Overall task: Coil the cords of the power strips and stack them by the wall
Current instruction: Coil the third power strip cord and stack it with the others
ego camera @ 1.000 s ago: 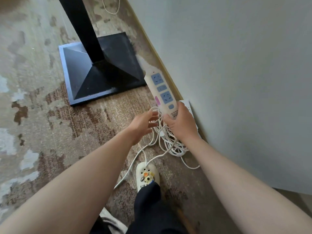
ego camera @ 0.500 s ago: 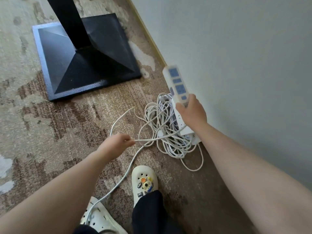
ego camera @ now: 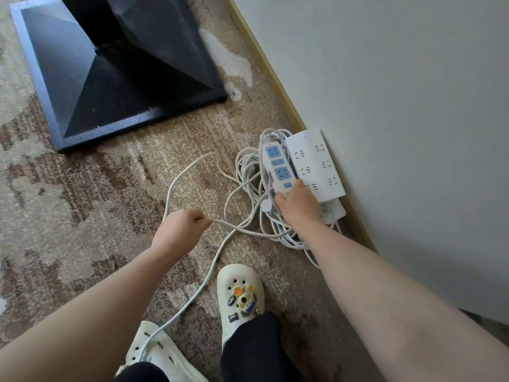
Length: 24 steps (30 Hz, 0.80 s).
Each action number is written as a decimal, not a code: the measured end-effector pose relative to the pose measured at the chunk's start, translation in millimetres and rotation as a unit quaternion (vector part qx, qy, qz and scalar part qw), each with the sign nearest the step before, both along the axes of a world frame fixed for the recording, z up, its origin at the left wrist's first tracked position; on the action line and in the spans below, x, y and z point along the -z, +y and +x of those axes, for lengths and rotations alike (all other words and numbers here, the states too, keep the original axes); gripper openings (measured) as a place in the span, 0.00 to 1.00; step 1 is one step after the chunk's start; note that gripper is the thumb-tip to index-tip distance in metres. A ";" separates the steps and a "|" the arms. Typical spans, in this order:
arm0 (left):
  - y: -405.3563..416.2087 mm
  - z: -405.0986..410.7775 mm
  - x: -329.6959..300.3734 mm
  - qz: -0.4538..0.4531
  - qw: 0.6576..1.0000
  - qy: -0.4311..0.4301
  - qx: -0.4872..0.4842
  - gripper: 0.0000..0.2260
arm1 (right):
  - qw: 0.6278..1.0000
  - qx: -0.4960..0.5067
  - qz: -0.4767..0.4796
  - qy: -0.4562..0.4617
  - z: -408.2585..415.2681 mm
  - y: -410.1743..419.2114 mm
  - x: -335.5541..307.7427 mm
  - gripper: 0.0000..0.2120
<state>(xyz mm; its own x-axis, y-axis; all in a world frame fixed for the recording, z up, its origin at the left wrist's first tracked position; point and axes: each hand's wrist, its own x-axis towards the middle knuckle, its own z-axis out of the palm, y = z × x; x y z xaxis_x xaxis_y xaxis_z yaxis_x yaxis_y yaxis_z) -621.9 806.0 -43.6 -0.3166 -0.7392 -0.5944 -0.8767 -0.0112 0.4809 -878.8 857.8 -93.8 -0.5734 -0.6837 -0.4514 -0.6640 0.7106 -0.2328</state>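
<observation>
A narrow white power strip with blue sockets [ego camera: 277, 167] lies on a heap of white cord [ego camera: 248, 188] on the carpet. My right hand [ego camera: 297, 205] grips its near end. Beside it, against the wall, a wider white power strip [ego camera: 316, 164] rests on top of another white one [ego camera: 336, 211]. My left hand [ego camera: 180, 230] pinches a loose run of white cord [ego camera: 176, 183] that loops off to the left and trails back between my feet.
A black pyramid-shaped stand base [ego camera: 118, 70] with its post sits on the patterned carpet to the far left. The grey wall [ego camera: 399, 106] and its gold skirting strip [ego camera: 275, 78] run along the right. My two cream clogs [ego camera: 239, 296] stand near the cord.
My right hand has lowered the blue-socket strip from the air onto the cord heap beside the white strips. My left hand took hold of the loose cord and pulled it leftward.
</observation>
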 end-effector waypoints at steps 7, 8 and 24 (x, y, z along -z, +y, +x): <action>-3.8 -25.0 7.8 -0.018 0.999 -0.017 0.030 0.11 | 0.998 -0.047 0.033 0.032 -20.1 1.8 0.1 0.22; -5.1 -25.8 7.9 -0.022 0.999 -0.022 0.030 0.11 | 0.998 -0.033 0.037 0.026 -19.0 1.0 -0.7 0.22; 4.9 -43.9 11.1 -0.020 0.997 0.003 0.081 0.12 | 0.989 -0.123 -0.027 0.074 4.8 7.0 13.0 0.17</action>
<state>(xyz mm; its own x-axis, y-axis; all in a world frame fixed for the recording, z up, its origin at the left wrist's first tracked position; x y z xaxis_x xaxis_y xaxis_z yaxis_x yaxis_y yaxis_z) -665.8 810.9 -54.7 -0.4366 -0.7009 -0.5640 -0.8629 0.1489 0.4830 -874.1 864.9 -106.9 -0.4431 -0.8317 -0.3347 -0.8452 0.5120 -0.1534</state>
